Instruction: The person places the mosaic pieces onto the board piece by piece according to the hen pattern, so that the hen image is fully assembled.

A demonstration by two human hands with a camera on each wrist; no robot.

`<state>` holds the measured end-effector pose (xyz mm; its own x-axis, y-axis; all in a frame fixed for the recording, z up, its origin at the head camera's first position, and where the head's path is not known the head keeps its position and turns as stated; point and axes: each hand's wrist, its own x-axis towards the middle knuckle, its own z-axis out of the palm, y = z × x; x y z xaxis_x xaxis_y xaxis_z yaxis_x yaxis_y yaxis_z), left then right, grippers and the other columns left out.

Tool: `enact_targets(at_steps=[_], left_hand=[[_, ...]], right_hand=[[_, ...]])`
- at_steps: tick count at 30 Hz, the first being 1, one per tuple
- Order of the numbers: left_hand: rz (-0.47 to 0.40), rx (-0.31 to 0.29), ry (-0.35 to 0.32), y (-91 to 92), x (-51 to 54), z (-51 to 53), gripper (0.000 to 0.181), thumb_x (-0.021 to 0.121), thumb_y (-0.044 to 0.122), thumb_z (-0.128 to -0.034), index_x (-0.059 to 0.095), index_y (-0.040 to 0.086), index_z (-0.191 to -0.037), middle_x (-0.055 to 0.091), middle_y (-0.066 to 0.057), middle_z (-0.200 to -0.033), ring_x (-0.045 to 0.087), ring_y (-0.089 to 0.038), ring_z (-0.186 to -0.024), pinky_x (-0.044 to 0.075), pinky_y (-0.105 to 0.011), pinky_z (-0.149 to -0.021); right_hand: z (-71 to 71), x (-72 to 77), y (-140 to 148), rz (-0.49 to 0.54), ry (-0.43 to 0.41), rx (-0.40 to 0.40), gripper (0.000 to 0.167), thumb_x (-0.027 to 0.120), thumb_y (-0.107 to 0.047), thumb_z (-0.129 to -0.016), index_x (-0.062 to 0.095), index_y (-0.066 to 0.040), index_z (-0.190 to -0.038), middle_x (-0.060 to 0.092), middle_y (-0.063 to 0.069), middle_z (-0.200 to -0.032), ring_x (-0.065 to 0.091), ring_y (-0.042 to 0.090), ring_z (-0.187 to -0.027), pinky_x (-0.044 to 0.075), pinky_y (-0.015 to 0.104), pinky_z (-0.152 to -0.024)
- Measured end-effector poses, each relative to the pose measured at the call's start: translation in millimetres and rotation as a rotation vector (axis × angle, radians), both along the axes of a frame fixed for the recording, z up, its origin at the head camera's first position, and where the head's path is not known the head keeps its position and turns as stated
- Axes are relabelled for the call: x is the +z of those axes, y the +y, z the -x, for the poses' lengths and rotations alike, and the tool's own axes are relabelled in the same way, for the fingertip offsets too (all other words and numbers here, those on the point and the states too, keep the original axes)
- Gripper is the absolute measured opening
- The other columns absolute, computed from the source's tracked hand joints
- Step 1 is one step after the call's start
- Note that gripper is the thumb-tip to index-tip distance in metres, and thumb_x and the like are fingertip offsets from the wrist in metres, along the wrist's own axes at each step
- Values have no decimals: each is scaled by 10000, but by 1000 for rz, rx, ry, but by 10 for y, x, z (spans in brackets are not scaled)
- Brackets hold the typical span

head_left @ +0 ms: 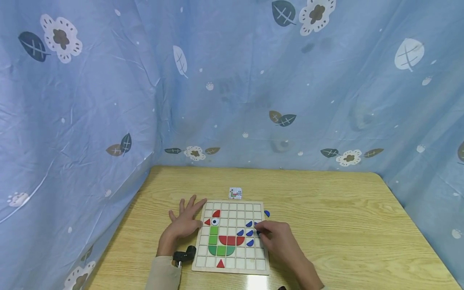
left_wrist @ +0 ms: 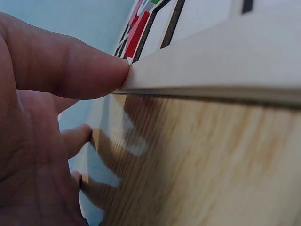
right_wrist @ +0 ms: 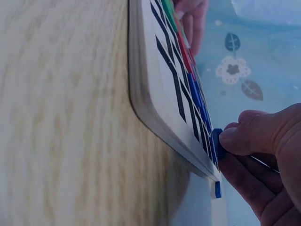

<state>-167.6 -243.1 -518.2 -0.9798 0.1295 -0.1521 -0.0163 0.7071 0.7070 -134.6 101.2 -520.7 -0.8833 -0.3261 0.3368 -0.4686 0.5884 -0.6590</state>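
A square wooden grid board [head_left: 250, 264] lies on the table with flat coloured pieces in its cells. Red, green and white-and-black pieces form a bird-like figure, with a red triangle [head_left: 220, 264] in the bottom row. Several blue half-circle pieces [head_left: 249, 233] sit on the right side. My right hand [head_left: 279, 239] pinches a blue half-circle piece [right_wrist: 217, 142] between thumb and finger at the board's right part. My left hand [head_left: 184, 223] has its fingers spread beside the board's left edge; its thumb [left_wrist: 94, 70] touches that edge and the index finger reaches the upper left corner.
A small printed card [head_left: 235, 193] with a grid picture lies behind the board. One loose blue half-circle [head_left: 266, 213] rests on the wooden table [head_left: 344, 225] just right of the board. A blue patterned curtain [head_left: 239, 88] surrounds the table's back and sides.
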Motion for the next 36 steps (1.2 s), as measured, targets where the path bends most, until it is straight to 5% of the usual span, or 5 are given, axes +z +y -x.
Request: enact_targets(at_steps=[4,14,22,31,36], left_hand=[[-18,-3,33,-12,-75,15,890,622,90,-825,452,220,-1689,117,-241,-1830,-173,-563,-1656,-295,-839,-1120],[-1,-8,4,3,27,-7,893,645,67,-835,440,196,-1695,101,-233,-1835,-176,-554,-1658,-280,-845,-1130],[-23,1,45,7,4,-5,887,635,73,-805,476,187,-1671,143,-274,-1814,-143,-595,-1646,-292,-852,-1113],[7,6,11,10,-4,8,901,647,75,-817,448,184,-1689,119,-243,-1830,-162,-561,-1658,-278,-843,-1135],[16,5,-1,15,18,9,912,671,63,-816,448,192,-1691,115,-232,-1833,-168,-560,-1658,-271,-852,-1132]], right_hand=[[12,-11,-51,-18,-8,-17,275,824,115,-850,858,-95,-1024,851,-14,-1009,806,136,-971,662,321,-862],[-3,-2,-86,-56,-35,-32,269,828,88,-864,857,-101,-1053,849,-11,-1034,789,108,-970,659,309,-855],[-1,28,-52,-33,-59,-31,289,820,92,-871,856,-97,-1087,847,-7,-1062,792,107,-977,655,299,-865],[276,116,138,-17,32,-73,283,809,98,-854,850,-72,-1077,843,1,-1007,793,159,-897,660,356,-841],[427,66,208,-28,-11,-72,271,828,58,-876,847,-67,-1115,845,21,-1023,799,185,-930,659,358,-842]])
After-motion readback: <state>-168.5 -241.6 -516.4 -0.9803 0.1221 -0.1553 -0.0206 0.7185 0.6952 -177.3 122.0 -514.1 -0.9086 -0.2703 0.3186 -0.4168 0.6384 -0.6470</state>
